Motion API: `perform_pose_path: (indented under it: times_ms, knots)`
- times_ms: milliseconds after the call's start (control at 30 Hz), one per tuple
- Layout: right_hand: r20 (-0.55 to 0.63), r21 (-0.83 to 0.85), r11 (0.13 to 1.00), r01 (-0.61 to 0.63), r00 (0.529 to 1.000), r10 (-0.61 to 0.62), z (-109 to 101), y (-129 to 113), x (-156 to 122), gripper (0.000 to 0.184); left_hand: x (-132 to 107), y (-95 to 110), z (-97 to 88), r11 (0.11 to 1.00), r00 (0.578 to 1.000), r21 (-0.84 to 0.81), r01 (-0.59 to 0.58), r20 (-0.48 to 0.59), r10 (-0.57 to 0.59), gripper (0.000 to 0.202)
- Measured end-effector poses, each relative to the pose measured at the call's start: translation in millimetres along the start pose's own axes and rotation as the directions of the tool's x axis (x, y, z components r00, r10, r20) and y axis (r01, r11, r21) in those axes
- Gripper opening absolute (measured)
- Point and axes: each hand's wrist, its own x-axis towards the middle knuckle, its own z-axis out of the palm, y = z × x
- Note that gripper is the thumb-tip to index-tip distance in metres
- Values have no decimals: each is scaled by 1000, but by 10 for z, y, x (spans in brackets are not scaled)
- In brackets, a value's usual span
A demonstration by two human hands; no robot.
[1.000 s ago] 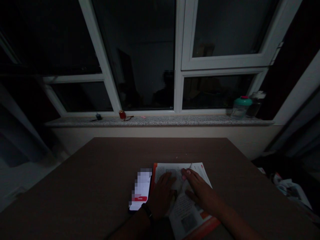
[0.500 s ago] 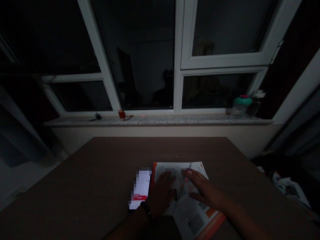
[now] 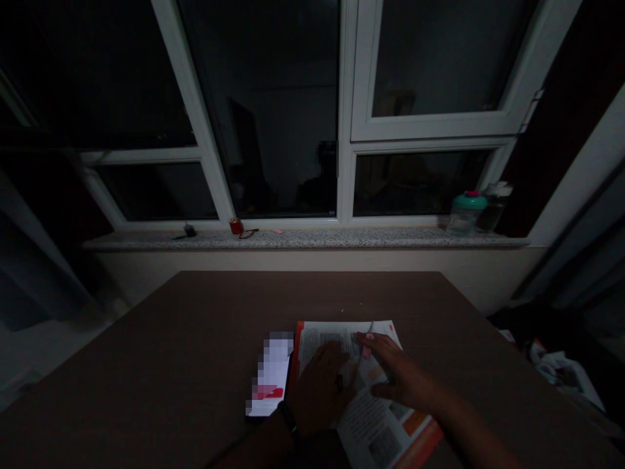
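Note:
A printed book with orange-red edges lies open on the table, turned a little. My left hand, a dark band at its wrist, lies over the left part of the page with its fingers stretched forward. By its thumb side is a small dark piece too dim to name. My right hand rests on the right part of the page, thumb apart from the fingers. At its fingertips lie a small pink piece and a thin grey strip, whose kind I cannot make out.
A lit phone lies just left of the book on the brown table. Beyond, the stone windowsill holds a small red object, a small dark bottle and a clear jar with a teal lid.
My left hand has shifted slightly to the right over the page, its fingers bending a little. My right hand stays nearly in place. The whole view has tilted slightly.

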Motion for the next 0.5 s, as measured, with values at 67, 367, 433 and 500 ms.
perform_pose_path:
  times_ms: [67, 367, 433, 500]
  knots:
    - [-13, -8, 1000, 11, 1000, -11, -9, -33, 10, 90, 10, 37, 16, 1000, 998, -1, 1, 57, -1, 63]
    - [-295, -98, 993, -63, 955, 31, 217, -212, 225, 54, 8, 69, 44, 999, 993, 44, -20, 116, 15, 65]
    - [-297, -105, 993, -53, 955, 19, 295, -227, 270, 55, 12, 72, 38, 999, 994, 40, -22, 111, 17, 67]
    - [-294, -124, 991, -53, 956, 14, 353, -228, 291, 57, 15, 73, 33, 999, 994, 29, -35, 102, 32, 68]
